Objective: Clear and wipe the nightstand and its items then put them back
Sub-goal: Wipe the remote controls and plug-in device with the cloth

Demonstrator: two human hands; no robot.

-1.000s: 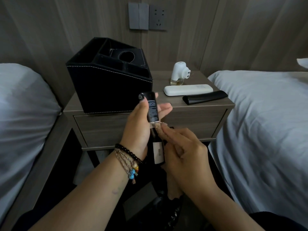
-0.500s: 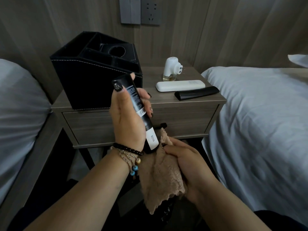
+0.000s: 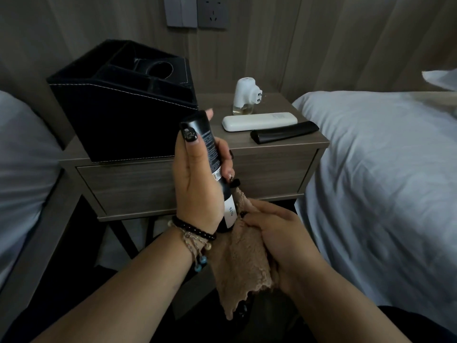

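The left hand (image 3: 197,184) grips a black tube (image 3: 210,154) in front of the nightstand's tabletop (image 3: 284,147). Since a second ago the tube has risen and tilted, cap end up-left, long axis near upright. The right hand (image 3: 279,241) holds the tan cloth (image 3: 243,266) against its lower end, so wiping is likely finishing there.

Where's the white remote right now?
In the head view, the white remote lies flat on the nightstand, right of the black organizer box, between the white plug-in diffuser behind it and the black remote in front.
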